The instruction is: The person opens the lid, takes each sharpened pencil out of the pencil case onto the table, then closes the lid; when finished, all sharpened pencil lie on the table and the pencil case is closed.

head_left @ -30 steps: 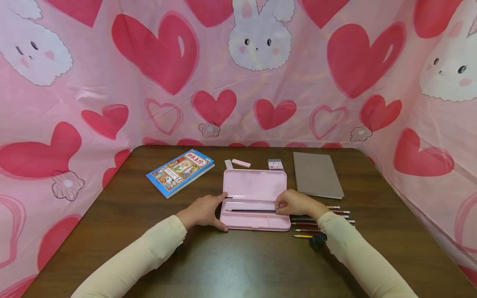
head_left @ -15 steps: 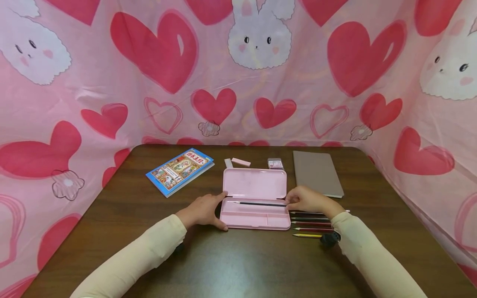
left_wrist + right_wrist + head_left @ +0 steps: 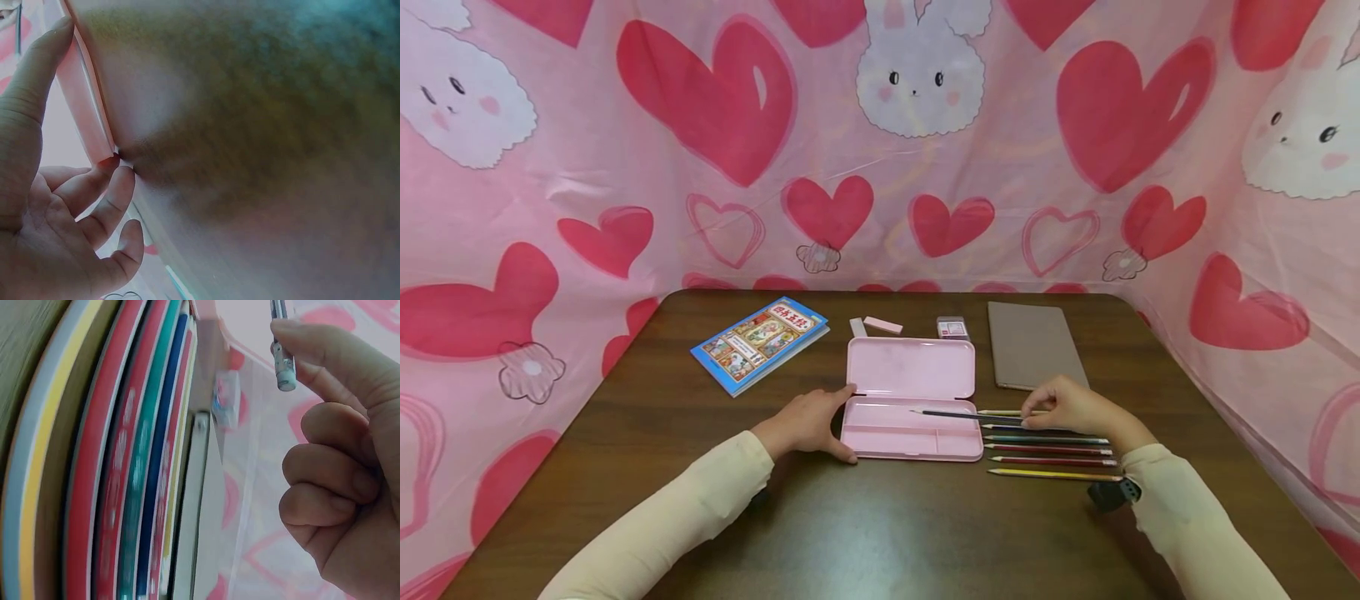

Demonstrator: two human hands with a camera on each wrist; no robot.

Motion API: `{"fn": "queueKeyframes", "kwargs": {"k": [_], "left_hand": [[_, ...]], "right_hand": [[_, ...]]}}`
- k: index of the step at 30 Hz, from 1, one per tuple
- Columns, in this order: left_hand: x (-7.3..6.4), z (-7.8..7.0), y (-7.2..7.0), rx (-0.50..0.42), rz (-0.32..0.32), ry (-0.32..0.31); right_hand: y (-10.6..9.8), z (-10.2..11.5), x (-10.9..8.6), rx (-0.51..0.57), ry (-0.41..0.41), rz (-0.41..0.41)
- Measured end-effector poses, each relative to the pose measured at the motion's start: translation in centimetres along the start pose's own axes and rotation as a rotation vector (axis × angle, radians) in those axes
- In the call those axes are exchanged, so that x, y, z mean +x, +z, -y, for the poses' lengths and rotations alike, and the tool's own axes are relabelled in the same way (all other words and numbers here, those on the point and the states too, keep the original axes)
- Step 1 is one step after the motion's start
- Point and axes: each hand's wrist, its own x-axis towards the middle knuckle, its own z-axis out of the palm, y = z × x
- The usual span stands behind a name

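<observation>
An open pink pencil case (image 3: 912, 367) stands mid-table with its lid tipped back. My left hand (image 3: 805, 423) holds its left end, thumb at the front corner and index finger near the hinge; the left wrist view shows the case's pink edge (image 3: 84, 103) between them. Above the case's right end, my right hand (image 3: 1071, 407) pinches a dark pencil (image 3: 958, 414) between thumb and index finger. The pencil's tip points left over the back compartment. In the right wrist view its eraser end (image 3: 285, 375) sticks out past the fingertips, the other fingers curled into the palm.
Several pencils, among them a yellow pencil (image 3: 1052, 475), lie in a row right of the case. Behind are a grey-brown notebook (image 3: 1036, 346), a boxed eraser (image 3: 952, 327), a pink strip (image 3: 883, 326) and a white strip (image 3: 858, 328). A blue book (image 3: 762, 346) lies back left.
My right hand has moved right, drawing the dark pencil from lying along inside the case to partly beyond its right end. The left hand has stayed on the case.
</observation>
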Motion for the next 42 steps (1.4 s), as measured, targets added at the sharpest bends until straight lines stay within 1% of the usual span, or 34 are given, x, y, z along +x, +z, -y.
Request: {"fn": "queueKeyframes", "kwargs": {"k": [5,8,13,18,23,27,34,37,42], "left_hand": [[0.0,0.0,0.1,0.002,0.004,0.001],[0.0,0.0,0.0,0.0,0.006,0.001],[0.0,0.1,0.0,0.0,0.0,0.005],[0.1,0.0,0.0,-0.006,0.007,-0.008],[0.1,0.0,0.0,-0.005,-0.002,0.004],[0.1,0.0,-0.1,-0.004,-0.01,0.007],[0.1,-0.1,-0.2,-0.004,0.004,-0.009],[0.1,-0.1,-0.2,-0.002,0.008,-0.012],[0.0,-0.1,-0.2,0.005,0.012,-0.008]], "right_hand": [[-0.8,-0.5,-2.1,0.03,-0.039,-0.011],[-1.1,-1.0,-3.4,0.067,-0.063,-0.006],[-1.7,-1.7,-5.6,0.099,-0.098,0.008],[-2.3,-2.3,-7.5,0.138,-0.112,0.041],[-2.3,-3.1,-8.9,0.18,-0.141,0.088],[-2.3,-3.7,-9.6,0.211,-0.128,0.114],[-1.5,-4.2,-10.1,0.256,-0.093,0.145],[-1.1,-4.4,-10.2,0.257,-0.093,0.153],[-0.6,-4.8,-10.4,0.227,-0.07,0.139]]}}
